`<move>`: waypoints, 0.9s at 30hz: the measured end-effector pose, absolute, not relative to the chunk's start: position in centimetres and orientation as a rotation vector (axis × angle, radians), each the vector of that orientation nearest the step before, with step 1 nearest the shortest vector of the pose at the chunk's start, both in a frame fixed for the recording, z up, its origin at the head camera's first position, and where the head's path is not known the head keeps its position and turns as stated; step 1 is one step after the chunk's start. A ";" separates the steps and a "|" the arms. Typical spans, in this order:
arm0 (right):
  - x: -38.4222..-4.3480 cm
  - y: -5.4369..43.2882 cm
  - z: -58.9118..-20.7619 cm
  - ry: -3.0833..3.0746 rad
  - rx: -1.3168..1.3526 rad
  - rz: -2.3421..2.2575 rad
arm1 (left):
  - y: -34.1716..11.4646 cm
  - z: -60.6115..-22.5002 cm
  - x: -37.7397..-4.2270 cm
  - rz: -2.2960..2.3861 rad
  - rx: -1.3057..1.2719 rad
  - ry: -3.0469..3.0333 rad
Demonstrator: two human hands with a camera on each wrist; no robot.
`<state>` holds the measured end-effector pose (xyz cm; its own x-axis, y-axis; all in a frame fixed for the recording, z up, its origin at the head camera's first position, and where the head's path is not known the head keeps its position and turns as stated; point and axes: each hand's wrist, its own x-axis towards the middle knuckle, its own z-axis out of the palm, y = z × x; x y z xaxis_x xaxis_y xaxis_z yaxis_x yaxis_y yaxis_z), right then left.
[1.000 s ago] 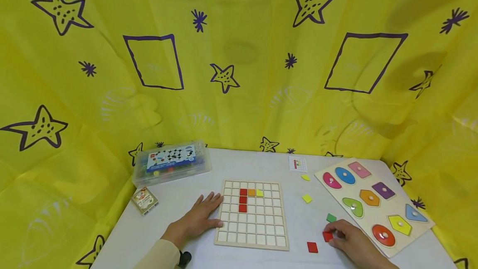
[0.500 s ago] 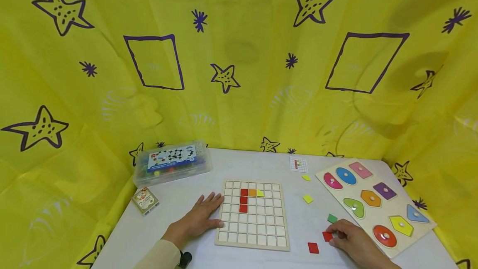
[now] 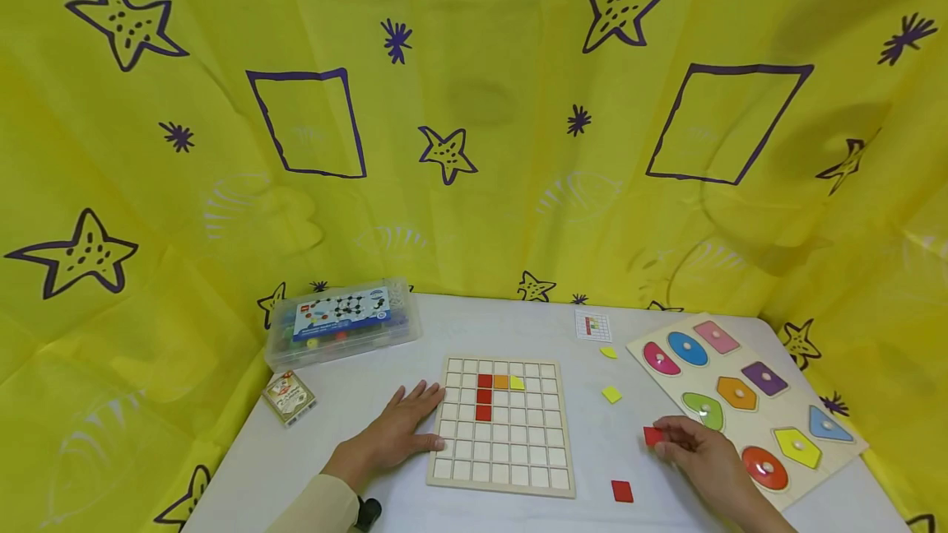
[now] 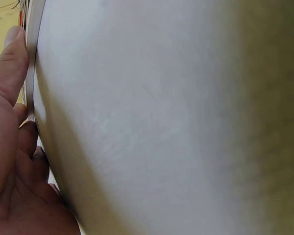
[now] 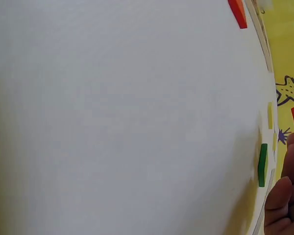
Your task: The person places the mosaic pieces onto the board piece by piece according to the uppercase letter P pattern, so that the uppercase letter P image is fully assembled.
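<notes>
My right hand [image 3: 702, 461] pinches a red square tile [image 3: 653, 436] by its edge, raised off the table in the right wrist view. Beneath it in that view a green tile [image 5: 262, 165] lies on the cloth; the hand hides it from the head camera. A second red tile [image 3: 622, 491] lies nearer the front. The wooden grid board [image 3: 500, 475] carries a column of three red tiles [image 3: 484, 396], an orange tile [image 3: 501, 382] and a yellow piece [image 3: 517, 382]. With fingers spread, my left hand [image 3: 392, 432] rests against the board's left edge.
Two yellow pieces, a square [image 3: 611, 394] and a curved one [image 3: 608, 353], lie right of the board, below a small pattern card [image 3: 593, 325]. A knobbed shape puzzle [image 3: 741, 426] lies far right. A plastic case [image 3: 342, 344] and small box [image 3: 289, 398] stand left.
My right hand has lifted the red tile from the table and moved slightly away from me, now covering the green tile in the head view. The left hand stays still.
</notes>
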<state>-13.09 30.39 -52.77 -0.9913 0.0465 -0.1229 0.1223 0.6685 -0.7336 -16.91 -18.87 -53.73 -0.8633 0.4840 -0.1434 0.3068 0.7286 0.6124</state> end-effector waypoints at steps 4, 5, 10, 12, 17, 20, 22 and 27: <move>-13.5 30.1 -52.5 2.800 0.160 -1.308 | -18.9 -53.7 -16.9 0.862 0.619 2.643; -13.5 30.0 -52.5 2.798 0.170 -1.341 | -18.9 -53.7 -16.9 0.863 0.620 2.644; -14.3 28.9 -52.5 2.750 0.213 -1.511 | -18.9 -53.7 -16.9 0.868 0.619 2.639; -14.7 28.4 -52.5 2.734 0.228 -1.555 | -18.9 -53.7 -16.9 0.869 0.619 2.637; -15.8 26.9 -52.6 2.732 0.246 -1.616 | -18.9 -53.8 -17.0 0.861 0.615 2.634; -16.3 26.0 -52.7 2.745 0.233 -1.649 | -18.9 -53.7 -16.9 0.868 0.611 2.626; -16.6 25.5 -52.7 2.750 0.225 -1.663 | -18.9 -53.7 -16.9 0.872 0.611 2.622; -17.5 24.1 -52.7 2.736 0.203 -1.708 | -18.9 -53.6 -16.9 0.874 0.619 2.624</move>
